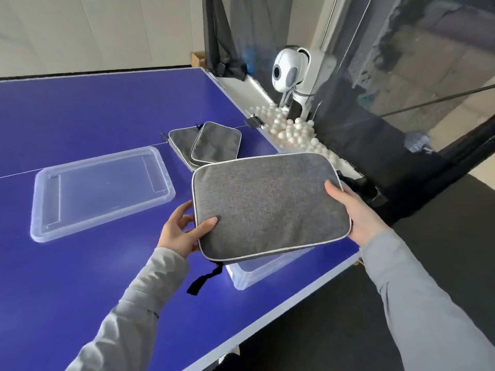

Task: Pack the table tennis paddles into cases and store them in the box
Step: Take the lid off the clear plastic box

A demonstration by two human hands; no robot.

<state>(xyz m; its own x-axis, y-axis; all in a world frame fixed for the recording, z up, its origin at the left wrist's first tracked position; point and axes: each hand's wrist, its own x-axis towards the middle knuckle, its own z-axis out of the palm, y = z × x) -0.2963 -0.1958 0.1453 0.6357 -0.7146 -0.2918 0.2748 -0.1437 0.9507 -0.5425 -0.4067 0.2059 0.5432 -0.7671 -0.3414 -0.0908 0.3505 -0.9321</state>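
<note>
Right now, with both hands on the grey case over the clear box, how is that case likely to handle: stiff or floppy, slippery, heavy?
The grey case probably handles fairly stiffly: it stays flat between the left hand and right hand without sagging. Its woven fabric looks grippy rather than slippery. It seems light, since thumbs and fingers at the edges carry it above the clear box.

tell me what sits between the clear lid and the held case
Only bare blue table between the lid and the gray case, in the head view.
</note>
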